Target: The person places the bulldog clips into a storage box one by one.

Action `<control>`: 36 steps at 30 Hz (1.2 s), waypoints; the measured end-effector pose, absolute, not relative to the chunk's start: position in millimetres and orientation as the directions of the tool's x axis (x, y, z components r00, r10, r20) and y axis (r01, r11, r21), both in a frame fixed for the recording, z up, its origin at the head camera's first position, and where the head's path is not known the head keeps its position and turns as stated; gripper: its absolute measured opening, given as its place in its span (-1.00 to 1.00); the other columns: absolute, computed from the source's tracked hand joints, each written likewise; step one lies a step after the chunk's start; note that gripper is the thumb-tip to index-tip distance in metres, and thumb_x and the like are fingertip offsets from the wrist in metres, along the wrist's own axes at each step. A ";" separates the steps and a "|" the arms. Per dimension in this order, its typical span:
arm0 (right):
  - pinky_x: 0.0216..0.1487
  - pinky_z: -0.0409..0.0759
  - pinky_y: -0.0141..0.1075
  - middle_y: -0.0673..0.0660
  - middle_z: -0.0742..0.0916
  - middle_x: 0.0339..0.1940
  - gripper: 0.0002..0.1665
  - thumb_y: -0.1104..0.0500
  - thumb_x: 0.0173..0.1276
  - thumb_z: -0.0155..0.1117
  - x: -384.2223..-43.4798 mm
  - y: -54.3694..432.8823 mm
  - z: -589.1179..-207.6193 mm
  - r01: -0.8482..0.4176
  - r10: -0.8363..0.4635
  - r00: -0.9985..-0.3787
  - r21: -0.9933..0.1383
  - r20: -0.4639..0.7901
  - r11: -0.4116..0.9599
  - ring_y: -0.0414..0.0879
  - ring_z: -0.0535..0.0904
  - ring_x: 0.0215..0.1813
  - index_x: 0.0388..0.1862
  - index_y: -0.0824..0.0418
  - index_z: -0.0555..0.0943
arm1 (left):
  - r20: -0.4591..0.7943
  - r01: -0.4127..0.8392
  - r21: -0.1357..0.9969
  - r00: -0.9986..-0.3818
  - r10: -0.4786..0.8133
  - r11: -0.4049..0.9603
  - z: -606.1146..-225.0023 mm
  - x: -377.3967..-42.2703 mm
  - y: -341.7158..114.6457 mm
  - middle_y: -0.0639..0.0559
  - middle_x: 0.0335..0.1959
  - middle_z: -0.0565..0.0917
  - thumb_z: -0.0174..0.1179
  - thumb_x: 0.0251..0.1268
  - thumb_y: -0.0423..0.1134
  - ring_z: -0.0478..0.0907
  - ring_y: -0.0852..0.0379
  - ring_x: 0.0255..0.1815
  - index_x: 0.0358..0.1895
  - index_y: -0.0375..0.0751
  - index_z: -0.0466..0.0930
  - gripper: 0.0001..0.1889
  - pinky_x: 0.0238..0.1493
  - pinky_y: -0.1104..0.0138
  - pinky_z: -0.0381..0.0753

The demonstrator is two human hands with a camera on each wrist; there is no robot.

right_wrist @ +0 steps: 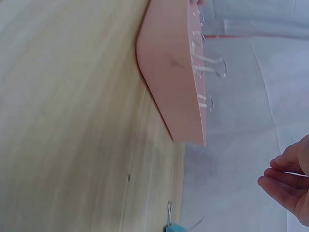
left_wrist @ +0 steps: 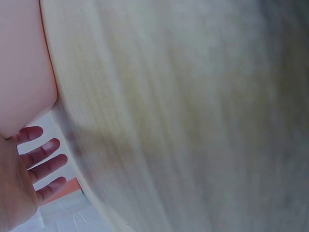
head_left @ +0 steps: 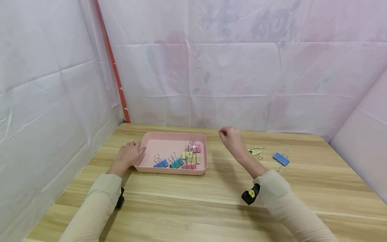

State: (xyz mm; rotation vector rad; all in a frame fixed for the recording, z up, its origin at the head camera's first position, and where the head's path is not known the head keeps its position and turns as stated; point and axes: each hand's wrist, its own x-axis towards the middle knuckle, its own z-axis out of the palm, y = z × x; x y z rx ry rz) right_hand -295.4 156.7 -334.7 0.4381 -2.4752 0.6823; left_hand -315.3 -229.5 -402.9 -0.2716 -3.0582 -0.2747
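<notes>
My left hand (head_left: 130, 154) rests at the left rim of a shallow pink tray (head_left: 169, 170); its fingers (left_wrist: 48, 166) reach out straight past the tray corner in the left wrist view. Binder clips lie inside, toward the front and right: a blue clip (head_left: 161, 163), a teal clip (head_left: 176, 163), yellow clips (head_left: 193, 159) and pink clips (head_left: 189, 166). Right of the tray, my right hand (head_left: 232, 139) is raised above the table, its fingers (right_wrist: 280, 193) loosely bent with nothing visible between them. Beneath it stands another teal clip (right_wrist: 175, 227), mostly hidden by the hand in the head view.
On the right of the wooden table (head_left: 187, 208) lie a yellow-green binder clip (head_left: 255, 151) and a blue binder clip (head_left: 281, 159). Wire handles (head_left: 281, 170) of another clip show beside my right sleeve. Pale cloth walls (head_left: 229, 74) enclose the table's back and sides.
</notes>
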 end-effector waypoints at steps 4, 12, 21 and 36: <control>-0.39 0.55 -0.16 0.27 0.67 -0.48 -0.87 0.39 0.23 0.17 -301.3 167.6 -334.1 -0.388 -0.122 -0.829 -0.404 0.545 0.828 0.05 0.59 -0.44 -0.39 0.46 0.64 | 0.066 0.175 0.171 -0.984 0.166 0.969 -402.6 -315.5 -229.6 -0.43 0.05 0.35 -0.27 0.44 0.01 0.26 -0.34 0.09 0.19 -0.41 0.25 -0.46 0.10 -0.17 0.13; -0.33 0.56 -0.10 0.31 0.68 -0.43 -0.84 0.38 0.27 0.12 -311.8 183.8 -337.8 -0.317 -0.069 -0.860 -0.424 0.505 0.848 0.11 0.61 -0.40 -0.34 0.47 0.63 | 0.065 0.176 0.169 -0.984 0.168 0.970 -402.6 -315.7 -230.5 -0.42 0.06 0.35 -0.28 0.44 0.01 0.26 -0.34 0.09 0.19 -0.40 0.25 -0.47 0.09 -0.16 0.13; -0.19 0.51 -0.04 0.42 0.61 -0.21 -0.74 0.48 0.22 -0.01 -323.6 192.0 -347.3 -0.178 -0.024 -0.951 -0.484 0.307 0.857 0.22 0.55 -0.18 -0.15 0.54 0.55 | 0.062 0.178 0.158 -0.984 0.170 0.971 -402.8 -315.1 -230.4 -0.42 0.05 0.36 -0.27 0.44 0.01 0.26 -0.33 0.08 0.18 -0.41 0.26 -0.47 0.09 -0.16 0.15; -0.64 0.16 -0.44 0.46 0.48 0.10 -0.44 0.55 0.09 -0.12 -348.8 210.3 -384.2 -0.093 -0.073 -0.995 -0.481 0.060 0.872 -0.19 0.15 -0.68 0.13 0.45 0.45 | 0.047 0.176 0.167 -0.984 0.171 0.970 -401.9 -314.3 -229.8 -0.43 0.08 0.35 -0.27 0.44 0.00 0.24 -0.32 0.12 0.20 -0.41 0.24 -0.47 0.10 -0.17 0.12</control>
